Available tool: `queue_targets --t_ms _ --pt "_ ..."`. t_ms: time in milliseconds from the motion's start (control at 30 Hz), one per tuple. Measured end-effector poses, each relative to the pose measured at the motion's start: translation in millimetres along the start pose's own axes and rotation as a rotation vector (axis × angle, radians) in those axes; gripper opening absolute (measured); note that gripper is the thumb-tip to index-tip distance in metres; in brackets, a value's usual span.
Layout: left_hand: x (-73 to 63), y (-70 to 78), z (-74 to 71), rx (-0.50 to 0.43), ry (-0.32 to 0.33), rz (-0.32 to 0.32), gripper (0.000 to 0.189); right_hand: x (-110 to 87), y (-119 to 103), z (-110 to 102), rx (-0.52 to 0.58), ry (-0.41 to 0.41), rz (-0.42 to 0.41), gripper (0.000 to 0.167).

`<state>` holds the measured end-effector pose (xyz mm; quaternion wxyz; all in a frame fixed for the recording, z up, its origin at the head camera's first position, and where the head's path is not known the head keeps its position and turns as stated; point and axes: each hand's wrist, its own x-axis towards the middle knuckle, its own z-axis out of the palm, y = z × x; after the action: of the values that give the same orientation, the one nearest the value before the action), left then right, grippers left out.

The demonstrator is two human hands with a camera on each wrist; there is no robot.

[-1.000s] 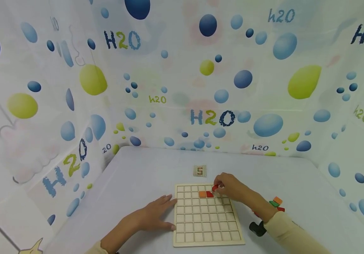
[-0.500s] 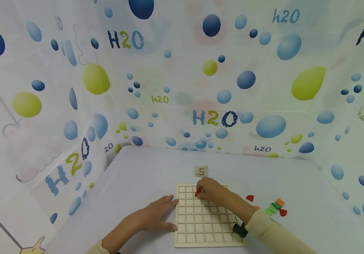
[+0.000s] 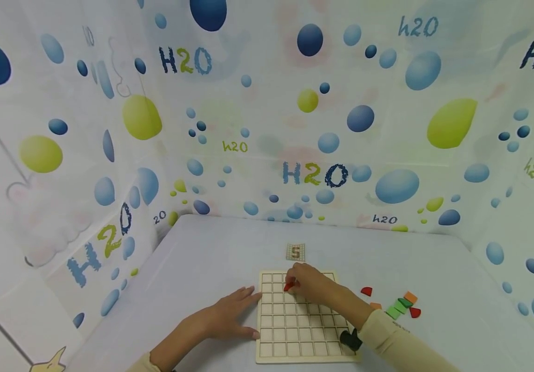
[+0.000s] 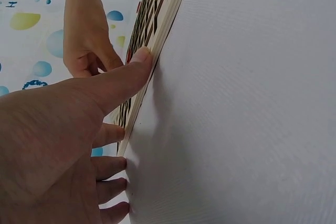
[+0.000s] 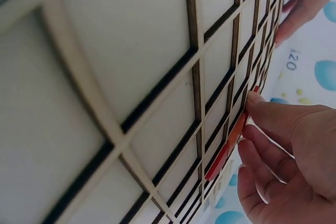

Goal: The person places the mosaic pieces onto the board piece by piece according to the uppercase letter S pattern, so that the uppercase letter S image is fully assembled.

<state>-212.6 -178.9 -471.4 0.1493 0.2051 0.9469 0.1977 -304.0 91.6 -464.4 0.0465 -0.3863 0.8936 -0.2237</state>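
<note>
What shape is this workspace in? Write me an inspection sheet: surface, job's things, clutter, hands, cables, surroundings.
Surface: white tabletop, flat-looking.
Job's things: wooden grid board, red and orange pieces on it; small card with an S- or 5-like figure beyond it; loose red, orange and green pieces right of it.
Clutter: black object by the right wrist, identity unclear.
Hands: left hand at the board's left edge, fingers spread; right hand has its fingertips at a red piece, grip unclear.
Cables: nothing seen.
Surroundings: backdrop printed with drops and H2O lettering.
</note>
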Motion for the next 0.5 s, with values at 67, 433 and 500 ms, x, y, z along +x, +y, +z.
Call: queue_targets --t_ms 67,433,500 --pt "-0.1 -0.2 0.7 -0.001 0.0 -0.001 0.095 -0.7 0.3 0.9 -0.018 0.007 0.007 0.01" --pt "-0.1 -1.0 -0.2 0.006 -0.001 0.005 0.095 -7.7 3.5 0.9 -0.048 0.033 0.016 0.006" --pt "0.1 -0.7 0.2 0.006 -0.003 0.005 0.095 -12.9 6.6 -2.2 -0.023 0.03 0.025 0.006"
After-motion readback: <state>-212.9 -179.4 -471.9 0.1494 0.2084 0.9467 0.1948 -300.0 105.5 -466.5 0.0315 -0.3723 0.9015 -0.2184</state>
